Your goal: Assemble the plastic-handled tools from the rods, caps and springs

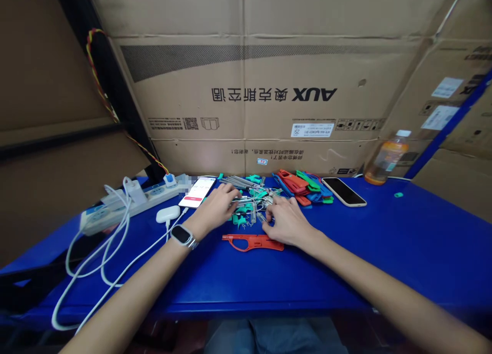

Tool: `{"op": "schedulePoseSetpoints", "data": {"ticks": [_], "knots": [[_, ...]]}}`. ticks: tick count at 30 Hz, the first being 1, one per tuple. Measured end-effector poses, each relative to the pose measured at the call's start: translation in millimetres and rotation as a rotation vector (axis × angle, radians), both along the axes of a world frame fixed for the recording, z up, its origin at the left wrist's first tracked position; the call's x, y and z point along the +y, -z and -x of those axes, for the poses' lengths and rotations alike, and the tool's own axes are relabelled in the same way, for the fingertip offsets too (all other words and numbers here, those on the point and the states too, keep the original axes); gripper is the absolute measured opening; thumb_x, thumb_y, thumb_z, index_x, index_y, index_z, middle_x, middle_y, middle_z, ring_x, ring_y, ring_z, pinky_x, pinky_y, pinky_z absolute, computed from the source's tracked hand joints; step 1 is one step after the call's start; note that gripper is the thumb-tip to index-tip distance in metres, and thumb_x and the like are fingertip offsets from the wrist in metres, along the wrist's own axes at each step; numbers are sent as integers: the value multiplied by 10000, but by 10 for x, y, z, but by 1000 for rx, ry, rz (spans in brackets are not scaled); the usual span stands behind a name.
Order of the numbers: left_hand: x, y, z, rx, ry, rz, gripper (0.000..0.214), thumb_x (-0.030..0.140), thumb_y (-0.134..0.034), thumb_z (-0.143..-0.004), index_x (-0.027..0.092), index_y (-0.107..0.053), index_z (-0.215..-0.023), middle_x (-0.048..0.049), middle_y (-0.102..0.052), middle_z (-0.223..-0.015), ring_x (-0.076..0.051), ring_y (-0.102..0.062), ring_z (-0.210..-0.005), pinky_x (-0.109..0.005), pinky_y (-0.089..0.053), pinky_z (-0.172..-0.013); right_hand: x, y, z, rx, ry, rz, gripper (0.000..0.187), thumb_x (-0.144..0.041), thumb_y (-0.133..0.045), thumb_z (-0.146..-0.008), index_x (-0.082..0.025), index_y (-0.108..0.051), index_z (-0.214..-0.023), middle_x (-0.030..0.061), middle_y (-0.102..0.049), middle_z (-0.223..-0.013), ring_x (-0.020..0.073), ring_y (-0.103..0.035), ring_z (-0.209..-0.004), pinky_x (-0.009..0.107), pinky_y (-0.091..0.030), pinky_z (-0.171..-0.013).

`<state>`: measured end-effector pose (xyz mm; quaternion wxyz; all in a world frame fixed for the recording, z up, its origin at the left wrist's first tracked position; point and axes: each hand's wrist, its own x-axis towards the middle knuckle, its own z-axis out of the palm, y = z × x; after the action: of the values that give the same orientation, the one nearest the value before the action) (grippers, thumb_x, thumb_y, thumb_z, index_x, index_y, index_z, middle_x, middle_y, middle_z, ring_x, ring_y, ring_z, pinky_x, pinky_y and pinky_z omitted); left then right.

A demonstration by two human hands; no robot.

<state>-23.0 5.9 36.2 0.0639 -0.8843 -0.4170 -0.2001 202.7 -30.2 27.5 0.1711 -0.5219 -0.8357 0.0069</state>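
My left hand (216, 206), with a smartwatch on its wrist, rests on a pile of small metal rods and teal plastic pieces (251, 203); its fingers curl around some of the rods. My right hand (286, 222) is curled at the pile's right side, fingertips pinched on small parts I cannot make out. A flat red plastic tool (249, 242) lies on the blue table (384, 251) just under my right hand.
A stack of red, green and blue plastic tools (303, 185) sits behind the pile. Phones lie at left (198, 191) and right (344, 191). A power strip (126, 203) with white cables, an earbud case (168, 213) and a drink bottle (386, 158) stand around; cardboard boxes wall the back.
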Motion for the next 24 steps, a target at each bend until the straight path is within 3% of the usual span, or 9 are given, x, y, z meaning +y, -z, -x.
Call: {"op": "schedulePoseSetpoints", "data": {"ticks": [4,7,12,18,24], "knots": [[285,-17,-124,163,-57,14,131,161,-590,-872,166,-661,-982,-103,-612,-1010,-283,-572,-1008,-437,-469,-874,11,27,-24,4,19,-26,258,-397,-672,-787,-175,-612,-669,109,-635,-875,279,-559,-925,403,-311,-804],[347,-26,-197,181,-43,13,68,169,-626,-855,169,-657,-915,-89,-631,-961,-279,-582,-987,-427,-466,-871,11,74,-28,27,13,-45,225,-361,-678,-790,-177,-613,-680,101,-643,-863,271,-559,-936,402,-313,-818],[241,-132,-149,132,-35,-9,89,198,-527,-936,177,-613,-948,-84,-660,-984,-253,-600,-959,-412,-468,-874,19,44,-69,205,13,-52,179,-301,-661,-780,-177,-619,-657,51,-641,-802,218,-578,-839,395,-325,-822],[16,-268,-128,-17,31,-40,294,256,-352,-1029,215,-526,-1263,-80,-641,-1148,-225,-636,-1013,-352,-484,-873,73,-101,-228,659,-43,2,127,-289,-588,-818,-185,-612,-749,22,-645,-741,147,-560,-648,326,-432,-709],[21,-265,-193,38,-59,-40,278,237,-322,-1027,213,-552,-1181,-69,-607,-1090,-202,-659,-819,-305,-479,-681,146,16,-256,749,-84,161,98,-276,-584,-770,-189,-577,-816,11,-634,-751,133,-552,-621,278,-458,-623]]}}
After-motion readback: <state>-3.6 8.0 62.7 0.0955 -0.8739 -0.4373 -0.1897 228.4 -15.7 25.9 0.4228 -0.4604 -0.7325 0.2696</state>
